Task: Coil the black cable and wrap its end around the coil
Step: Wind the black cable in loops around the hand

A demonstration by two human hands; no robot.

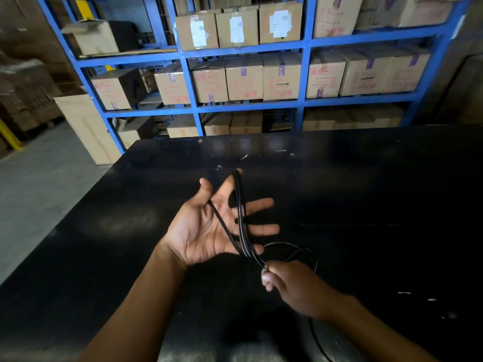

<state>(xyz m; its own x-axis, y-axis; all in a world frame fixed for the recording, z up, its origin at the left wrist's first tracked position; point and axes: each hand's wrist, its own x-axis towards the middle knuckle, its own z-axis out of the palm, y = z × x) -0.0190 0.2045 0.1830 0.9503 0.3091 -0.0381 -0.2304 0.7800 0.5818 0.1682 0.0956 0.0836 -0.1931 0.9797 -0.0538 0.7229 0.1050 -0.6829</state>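
Observation:
My left hand (209, 226) is held palm up over the black table (366, 192), fingers spread. The black cable (241, 218) loops round its index fingertip and little finger, with several strands crossing the palm. My right hand (292, 286) is just below and to the right, fingers pinched on the cable where the strands meet. From there a loose loop curls to the right, and another length trails down past my right wrist toward the table's near edge.
Blue metal shelving (190, 82) full of cardboard boxes stands behind the table. A tall flat carton (86, 126) leans against the shelving at the left. Grey concrete floor (39, 184) lies left of the table.

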